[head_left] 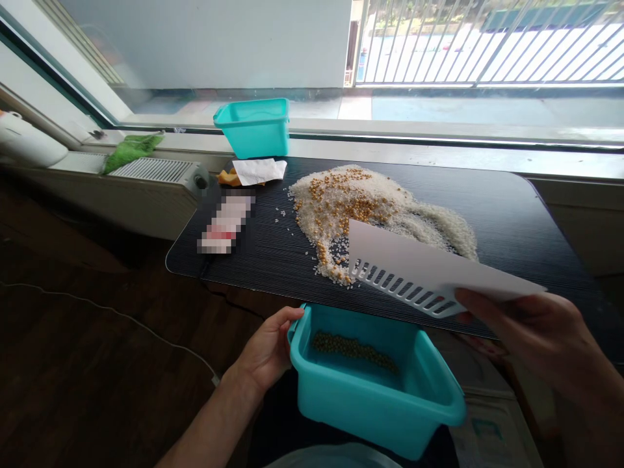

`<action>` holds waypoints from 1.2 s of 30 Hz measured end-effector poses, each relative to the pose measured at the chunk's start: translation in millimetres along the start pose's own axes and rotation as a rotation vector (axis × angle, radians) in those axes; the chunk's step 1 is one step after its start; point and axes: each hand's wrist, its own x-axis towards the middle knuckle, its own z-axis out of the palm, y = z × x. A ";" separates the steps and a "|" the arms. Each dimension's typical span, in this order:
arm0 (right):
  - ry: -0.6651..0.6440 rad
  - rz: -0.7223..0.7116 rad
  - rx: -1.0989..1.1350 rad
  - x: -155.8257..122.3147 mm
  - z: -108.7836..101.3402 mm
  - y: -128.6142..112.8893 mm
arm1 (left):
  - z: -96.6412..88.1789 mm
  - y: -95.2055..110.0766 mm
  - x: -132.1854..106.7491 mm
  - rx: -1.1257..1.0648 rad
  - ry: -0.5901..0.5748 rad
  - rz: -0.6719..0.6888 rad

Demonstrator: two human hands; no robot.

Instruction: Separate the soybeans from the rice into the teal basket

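My left hand (267, 348) grips the left rim of a teal plastic bin (375, 400) held below the near edge of the black table (511, 208). A thin layer of yellow-brown beans (353, 348) lies in the bin. My right hand (531, 335) holds a white slotted scoop (414, 270) by its right end, its slotted edge tilted down just over the table's near edge. The scoop's far corner reaches into a pile of white rice mixed with beans (361, 201) spread over the table's middle.
A second teal bin (254, 127) stands at the table's back by the window. Next to it lie a white paper (258, 170) and a blurred packet (225, 223). A radiator with a green cloth (131, 149) is at left. A white cable (121, 316) crosses the dark floor.
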 end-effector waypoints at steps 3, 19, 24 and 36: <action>0.072 -0.009 0.012 3.1 7.9 -2.9 | -1.0 0.4 1.3 -0.004 0.005 -0.009; -0.106 -0.056 -0.027 2.5 -4.0 9.3 | 1.1 1.7 -2.3 -0.003 0.009 -0.013; -0.146 -0.015 0.021 -2.8 -8.9 9.2 | -0.9 1.5 -0.1 0.007 0.011 -0.003; -0.206 -0.044 0.000 4.8 7.4 4.8 | -0.2 2.5 -2.2 0.010 -0.013 -0.002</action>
